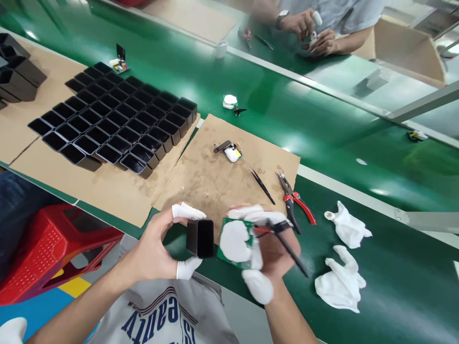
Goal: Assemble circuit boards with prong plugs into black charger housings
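Note:
My left hand wears white finger cots and pinches a small black open-topped plastic case between thumb and fingers. My right hand, also in finger cots, is closed on a green circuit board with a white part and red wires. It also grips black tweezers that point down to the right. The two hands are close together above the near edge of a brown cardboard sheet.
A tray of several black cases lies at the left on cardboard. Another small assembly, black tweezers, red-handled cutters and two white gloves lie nearby. A red stool stands lower left. Across the green belt, another person's hands work.

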`<action>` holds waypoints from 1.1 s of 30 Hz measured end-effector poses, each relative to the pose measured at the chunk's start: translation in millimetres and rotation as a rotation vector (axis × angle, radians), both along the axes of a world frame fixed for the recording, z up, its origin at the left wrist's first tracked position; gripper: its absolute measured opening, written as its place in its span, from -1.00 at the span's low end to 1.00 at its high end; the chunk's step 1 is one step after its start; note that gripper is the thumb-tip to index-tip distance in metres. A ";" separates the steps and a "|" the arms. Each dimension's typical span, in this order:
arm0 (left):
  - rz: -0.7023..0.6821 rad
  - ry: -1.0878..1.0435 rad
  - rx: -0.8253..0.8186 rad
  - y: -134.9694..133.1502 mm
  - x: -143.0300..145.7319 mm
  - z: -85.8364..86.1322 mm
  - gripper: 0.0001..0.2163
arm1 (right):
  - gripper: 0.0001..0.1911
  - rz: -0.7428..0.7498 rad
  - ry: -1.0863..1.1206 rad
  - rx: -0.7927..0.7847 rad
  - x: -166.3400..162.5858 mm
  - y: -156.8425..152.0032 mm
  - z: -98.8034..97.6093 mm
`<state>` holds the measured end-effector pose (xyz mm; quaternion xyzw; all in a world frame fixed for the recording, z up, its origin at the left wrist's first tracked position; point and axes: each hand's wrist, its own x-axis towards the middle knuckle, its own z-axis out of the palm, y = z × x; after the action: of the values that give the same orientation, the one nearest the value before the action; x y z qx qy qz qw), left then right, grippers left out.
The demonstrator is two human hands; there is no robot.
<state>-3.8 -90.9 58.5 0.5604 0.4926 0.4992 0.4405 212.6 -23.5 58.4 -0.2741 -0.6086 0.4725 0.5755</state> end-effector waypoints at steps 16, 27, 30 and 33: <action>-0.049 -0.141 0.151 7.3 10.8 -12.3 -0.39 | -0.13 0.306 -0.043 -0.109 18.8 7.3 1.5; -0.044 -0.070 0.181 8.5 5.1 -3.0 -0.42 | -0.16 0.286 -0.132 -0.082 20.5 4.4 4.4; -0.045 -0.077 0.182 8.4 5.0 -5.3 -0.40 | -0.13 0.308 -0.104 -0.042 21.0 4.2 3.7; -0.039 -0.080 0.179 7.7 4.5 -8.2 -0.40 | -0.11 0.317 -0.110 -0.009 22.0 5.5 5.1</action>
<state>0.7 -83.2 50.3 0.5868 0.4170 0.5544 0.4177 234.5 -18.0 63.6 -0.2027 -0.6729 0.5441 0.4583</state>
